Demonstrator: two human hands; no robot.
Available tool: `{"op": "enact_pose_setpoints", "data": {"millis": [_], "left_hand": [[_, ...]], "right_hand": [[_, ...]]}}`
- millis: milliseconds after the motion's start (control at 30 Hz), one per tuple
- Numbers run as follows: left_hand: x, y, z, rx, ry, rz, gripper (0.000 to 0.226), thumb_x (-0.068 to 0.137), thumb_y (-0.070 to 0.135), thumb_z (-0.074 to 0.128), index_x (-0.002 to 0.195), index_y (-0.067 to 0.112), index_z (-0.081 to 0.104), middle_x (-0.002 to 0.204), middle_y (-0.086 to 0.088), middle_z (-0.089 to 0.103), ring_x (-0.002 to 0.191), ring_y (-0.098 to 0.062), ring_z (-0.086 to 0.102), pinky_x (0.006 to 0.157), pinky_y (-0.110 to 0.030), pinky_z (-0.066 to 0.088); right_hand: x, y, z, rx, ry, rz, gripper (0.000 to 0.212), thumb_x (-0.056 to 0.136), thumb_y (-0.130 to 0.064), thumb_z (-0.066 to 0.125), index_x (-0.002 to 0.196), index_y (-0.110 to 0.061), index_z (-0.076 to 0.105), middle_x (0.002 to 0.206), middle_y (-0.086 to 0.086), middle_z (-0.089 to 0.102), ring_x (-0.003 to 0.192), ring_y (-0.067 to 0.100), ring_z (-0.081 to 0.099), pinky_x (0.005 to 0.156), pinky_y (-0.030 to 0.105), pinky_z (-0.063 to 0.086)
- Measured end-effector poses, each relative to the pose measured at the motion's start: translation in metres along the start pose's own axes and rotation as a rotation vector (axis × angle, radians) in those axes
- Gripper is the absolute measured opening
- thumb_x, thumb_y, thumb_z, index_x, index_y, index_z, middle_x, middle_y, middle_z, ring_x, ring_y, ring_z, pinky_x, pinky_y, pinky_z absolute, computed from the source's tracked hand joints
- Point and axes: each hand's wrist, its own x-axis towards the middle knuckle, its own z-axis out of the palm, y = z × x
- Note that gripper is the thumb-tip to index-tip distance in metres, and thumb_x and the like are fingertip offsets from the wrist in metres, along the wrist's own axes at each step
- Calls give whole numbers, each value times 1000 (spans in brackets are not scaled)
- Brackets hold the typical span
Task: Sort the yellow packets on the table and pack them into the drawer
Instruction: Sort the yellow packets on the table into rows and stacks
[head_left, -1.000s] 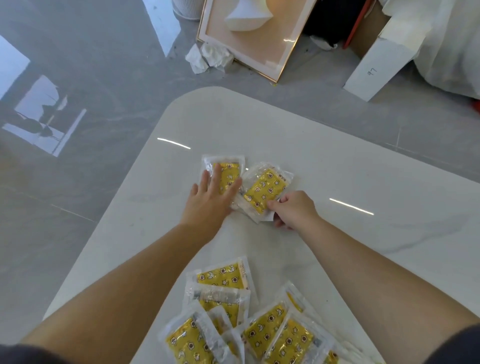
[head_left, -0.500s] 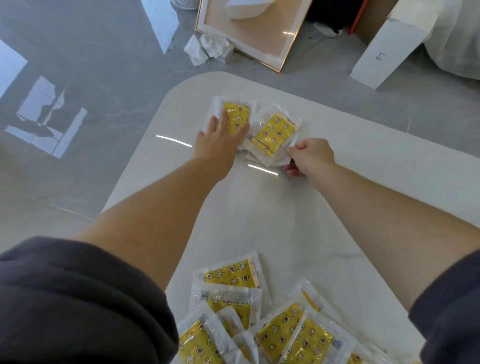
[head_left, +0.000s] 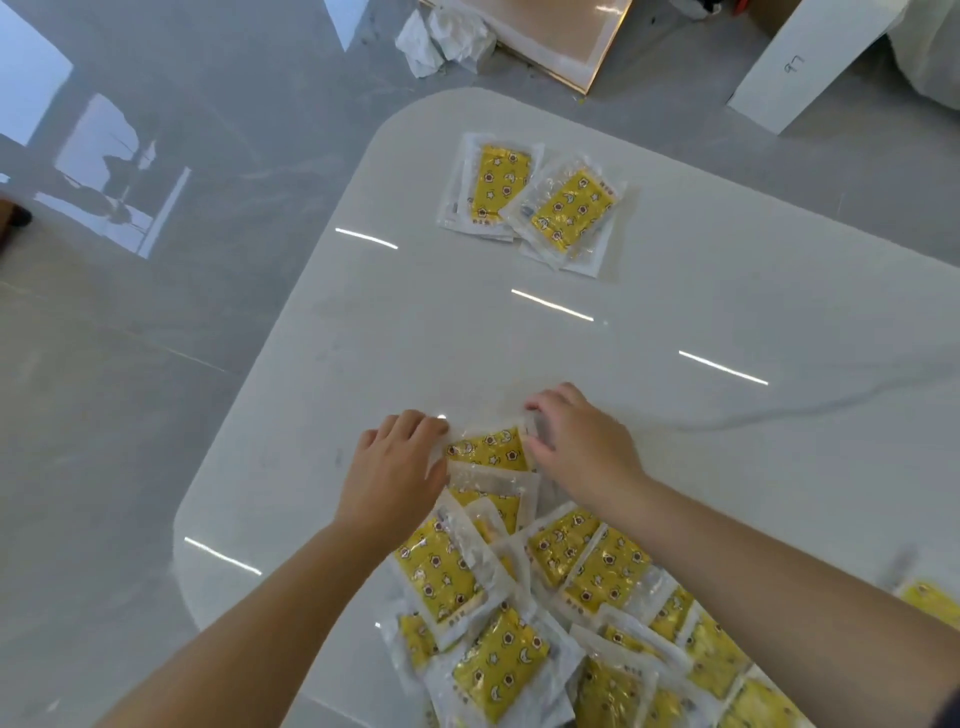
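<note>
Left hand (head_left: 400, 467): fingers curled over the left edge of the top packet (head_left: 491, 449)
Right hand (head_left: 582, 447): thumb and fingers pinch that packet's right edge
Top packet: at the far rim of the heap (head_left: 519, 623), on the white table (head_left: 467, 338)
Heap: yellow packets overlapping at the near end
Far pair (head_left: 569, 213): two overlapping packets near the far corner, well apart from the heap
Print: stars, moons; small lettering unreadable
White box (head_left: 800, 67): on the floor, handwritten mark like "97"
</note>
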Motion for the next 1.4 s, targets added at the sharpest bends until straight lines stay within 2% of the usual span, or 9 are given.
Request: {"op": "enact_pose_setpoints", "data": {"millis": [133,400,600,667,767,867,1000,1200,1400], "left_hand": [[-24,-6,8,-6,-19,-21,33,89,38,60,118,23,58,114,6,53,104,-15,55,91,-31,38],[-43,5,16,-254,-25,-158,46,89,34,63,130,20,48,124,8,40,88,-11,54,74,-19,46],[-45,8,17,-336,-36,-170,44,90,29,61,130,23,45,129,11,36,90,-13,58,73,-18,47],[-46,11,16,-374,-34,-201,47,89,28,63,131,25,42,129,12,36,92,-14,58,73,-21,50],[-44,14,13,-519,-32,-389,50,87,30,67,128,25,40,116,10,48,90,-12,59,72,-29,55],[-40,14,11,-555,-167,-458,33,88,34,66,115,25,49,100,8,55,83,-11,60,61,-21,49],[-35,16,8,-475,-274,-373,13,89,29,64,101,27,62,92,8,62,71,-6,61,54,-12,41],[-27,24,11,-418,-361,-339,9,92,22,59,93,22,68,86,5,64,75,-12,64,60,-17,50],[-7,10,-19,-503,-210,-390,5,95,25,56,93,22,59,78,-3,62,62,-15,56,53,-22,43]], "right_hand": [[4,-18,11,-260,18,-211,43,95,-45,49,132,-23,48,129,-5,50,119,18,45,98,34,34],[7,-31,24,-437,-30,-228,55,87,-67,47,110,-17,56,112,-1,52,108,20,46,94,38,31],[0,-34,26,-355,-162,-206,35,92,-57,49,94,-22,55,84,-6,58,87,18,51,92,39,28],[-4,-30,22,-283,-217,-184,31,94,-50,52,81,-22,49,72,-8,50,77,18,48,91,39,32],[-11,-19,14,-85,-188,-102,31,93,-44,58,75,-22,43,69,-8,47,69,16,48,63,29,36],[-19,-3,5,160,-87,14,27,92,-38,60,77,-22,44,69,-7,48,59,12,44,52,27,31],[-26,15,-2,435,12,122,12,93,-31,61,90,-20,58,76,-5,58,65,11,52,55,25,35],[-31,25,-2,735,59,252,10,95,-26,60,102,-23,66,86,-10,67,77,8,63,60,23,43],[-31,36,-7,968,37,351,14,95,-25,60,108,-21,65,99,0,71,89,18,68,77,35,56]]}}
